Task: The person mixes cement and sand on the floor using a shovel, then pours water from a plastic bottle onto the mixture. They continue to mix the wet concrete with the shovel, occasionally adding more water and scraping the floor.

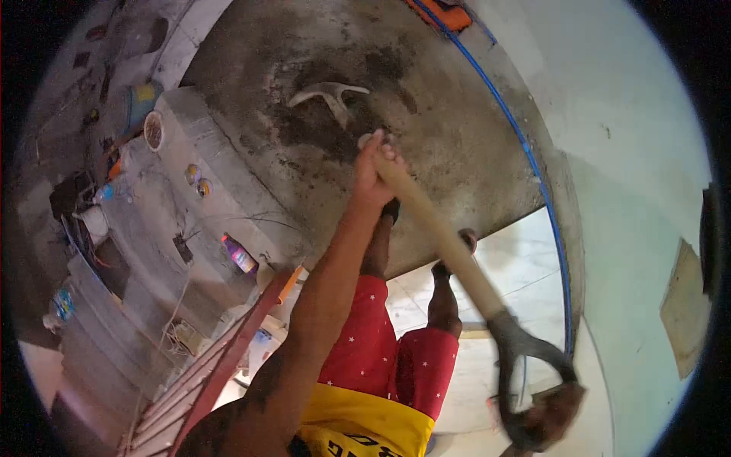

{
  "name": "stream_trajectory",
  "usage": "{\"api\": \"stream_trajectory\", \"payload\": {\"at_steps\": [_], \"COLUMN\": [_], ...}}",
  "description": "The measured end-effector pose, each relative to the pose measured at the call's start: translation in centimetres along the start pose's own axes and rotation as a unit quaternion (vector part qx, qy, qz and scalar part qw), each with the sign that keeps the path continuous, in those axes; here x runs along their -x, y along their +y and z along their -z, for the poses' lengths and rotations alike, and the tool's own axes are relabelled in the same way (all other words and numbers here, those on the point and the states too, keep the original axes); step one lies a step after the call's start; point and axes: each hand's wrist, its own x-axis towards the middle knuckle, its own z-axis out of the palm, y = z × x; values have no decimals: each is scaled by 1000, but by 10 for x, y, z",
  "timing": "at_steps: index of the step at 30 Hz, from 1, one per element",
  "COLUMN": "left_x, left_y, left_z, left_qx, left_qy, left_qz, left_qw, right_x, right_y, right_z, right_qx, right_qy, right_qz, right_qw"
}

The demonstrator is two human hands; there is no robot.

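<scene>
A shovel lies diagonally across the view, with a pale wooden shaft (438,228) and a dark D-shaped grip (506,343). My left hand (375,169) is closed around the lower shaft. My right hand (556,415), slightly blurred, is wrapped round the D-shaped grip at lower right. Beyond my left hand, the pale metal shoulders of the shovel head (331,97) show against dark, damp-looking material (316,137) on the rough grey floor (457,145). The rest of the blade is hard to make out.
A blue hose (525,145) runs along the right wall. Grey steps (236,175) on the left hold a purple bottle (241,255) and small cans (203,186). A red railing (236,350) stands at lower left. White tiles (502,263) border the rough floor.
</scene>
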Motion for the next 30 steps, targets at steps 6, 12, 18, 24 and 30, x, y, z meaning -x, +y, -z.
{"api": "stream_trajectory", "payload": {"at_steps": [6, 12, 18, 24, 30], "left_x": [36, 80, 91, 84, 28], "left_y": [17, -42, -57, -79, -126], "left_z": [30, 54, 53, 54, 27], "left_qx": [-116, -12, -71, -99, 88], "left_qy": [65, -5, -11, 60, -11], "left_qz": [25, 41, 39, 34, 57], "left_qw": [991, 999, 997, 993, 994], "right_x": [-52, -44, -70, -4, 30], "right_y": [-31, -8, -13, 8, 70], "right_z": [76, 111, 132, 104, 206], "right_qx": [-296, -158, -309, -334, -87], "right_qy": [-543, -821, -529, -523, -413], "right_qz": [201, 247, 317, 163, -259], "right_qw": [760, 489, 724, 767, 869]}}
